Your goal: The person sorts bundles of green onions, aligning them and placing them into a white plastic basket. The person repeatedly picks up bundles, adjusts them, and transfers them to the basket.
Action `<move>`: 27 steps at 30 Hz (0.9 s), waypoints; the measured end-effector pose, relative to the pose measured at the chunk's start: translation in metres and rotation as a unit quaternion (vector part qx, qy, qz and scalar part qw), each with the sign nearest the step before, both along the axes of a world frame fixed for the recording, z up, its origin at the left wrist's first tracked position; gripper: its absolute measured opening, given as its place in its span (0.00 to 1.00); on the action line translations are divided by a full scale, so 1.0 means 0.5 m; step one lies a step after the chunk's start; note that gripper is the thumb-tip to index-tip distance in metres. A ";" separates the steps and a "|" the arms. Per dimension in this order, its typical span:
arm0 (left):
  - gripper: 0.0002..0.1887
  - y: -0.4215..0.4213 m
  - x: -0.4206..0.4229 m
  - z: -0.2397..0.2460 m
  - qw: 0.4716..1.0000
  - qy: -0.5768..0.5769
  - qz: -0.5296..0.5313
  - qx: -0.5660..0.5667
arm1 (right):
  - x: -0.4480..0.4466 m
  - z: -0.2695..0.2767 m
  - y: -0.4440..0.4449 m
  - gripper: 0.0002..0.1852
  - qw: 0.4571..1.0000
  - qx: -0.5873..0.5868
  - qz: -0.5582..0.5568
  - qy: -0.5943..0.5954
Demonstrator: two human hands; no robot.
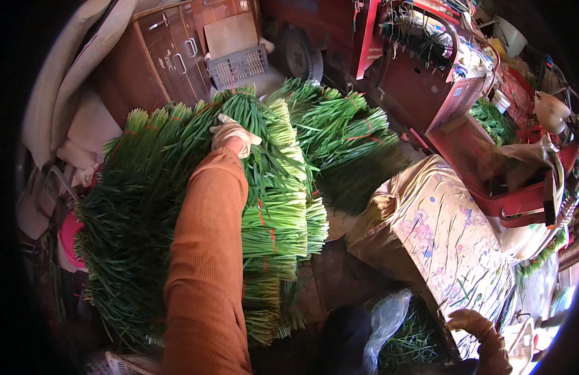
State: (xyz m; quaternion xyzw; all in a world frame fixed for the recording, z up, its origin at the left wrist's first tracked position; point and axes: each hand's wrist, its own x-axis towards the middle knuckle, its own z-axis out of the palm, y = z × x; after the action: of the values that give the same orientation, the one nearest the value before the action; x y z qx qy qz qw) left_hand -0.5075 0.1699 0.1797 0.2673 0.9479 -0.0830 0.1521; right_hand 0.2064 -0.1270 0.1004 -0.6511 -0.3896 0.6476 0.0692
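Note:
My left hand (pixel 233 135), in a pale glove below an orange corduroy sleeve, rests on the leaves of a garlic chive bundle (pixel 245 105). Its thumb sticks out to the right and its fingers point up and left. Underneath is a large pile of garlic chives (pixel 130 211), with red ties around many bundles. Cut pale stem ends (pixel 275 225) face right along the near side. At the lower right, my right hand (pixel 472 323), also gloved, is bent over the edge of a cloth-covered table (pixel 453 225); its fingertips are hard to make out.
More tied bundles (pixel 345 122) lie beyond the pile. A grey plastic crate (pixel 238 65) stands before a brown cabinet (pixel 172 56). A red vehicle (pixel 411 89) fills the upper right. Near the table, a clear plastic bag (pixel 388 318) lies beside loose green leaves (pixel 411 337).

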 end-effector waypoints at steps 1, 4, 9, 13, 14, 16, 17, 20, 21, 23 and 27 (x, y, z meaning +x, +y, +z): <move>0.68 -0.006 -0.010 -0.011 0.994 0.049 -0.009 0.093 | -0.008 -0.001 0.000 0.24 1.000 0.000 -0.003 -0.006; 0.32 -0.007 -0.042 -0.014 0.979 -0.020 0.026 0.200 | -0.017 -0.011 -0.003 0.24 1.000 -0.006 -0.010 -0.013; 0.34 -0.017 -0.177 0.002 0.955 -0.126 0.032 0.267 | 0.009 -0.042 -0.007 0.22 1.000 0.012 0.020 -0.006; 0.29 -0.107 -0.087 0.056 0.818 -0.198 0.117 0.526 | 0.039 -0.023 -0.014 0.21 0.998 0.053 0.046 -0.006; 0.22 -0.123 -0.172 0.024 0.816 -0.241 0.064 0.521 | 0.039 -0.022 0.005 0.21 0.997 0.053 0.061 -0.004; 0.14 -0.211 -0.198 0.039 0.762 -0.352 -0.020 0.543 | 0.008 -0.004 0.046 0.23 0.994 0.079 0.074 0.012; 0.14 -0.268 -0.101 0.062 0.700 -0.438 -0.054 0.562 | 0.015 0.011 0.046 0.23 0.993 0.103 0.066 0.010; 0.12 -0.401 -0.114 0.075 0.752 -0.380 -0.123 0.524 | -0.098 0.089 0.139 0.25 0.938 0.279 0.199 -0.059; 0.13 -0.469 -0.118 0.089 0.791 -0.332 -0.177 0.482 | -0.171 0.124 0.172 0.26 0.928 0.306 0.206 -0.048; 0.18 -0.578 -0.067 0.101 0.780 -0.334 -0.239 0.472 | -0.287 0.126 0.221 0.22 0.902 0.380 0.168 0.114; 0.31 -0.736 0.270 0.220 0.600 -0.556 -0.085 0.569 | -0.531 0.031 0.241 0.39 0.850 0.076 0.101 0.511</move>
State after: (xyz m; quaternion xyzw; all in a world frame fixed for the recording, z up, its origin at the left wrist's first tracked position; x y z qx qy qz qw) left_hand -0.3725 -0.1979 0.2897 0.3734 0.5088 0.6250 0.4595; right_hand -0.0593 -0.0068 0.1159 -0.1785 -0.4106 0.8608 0.2419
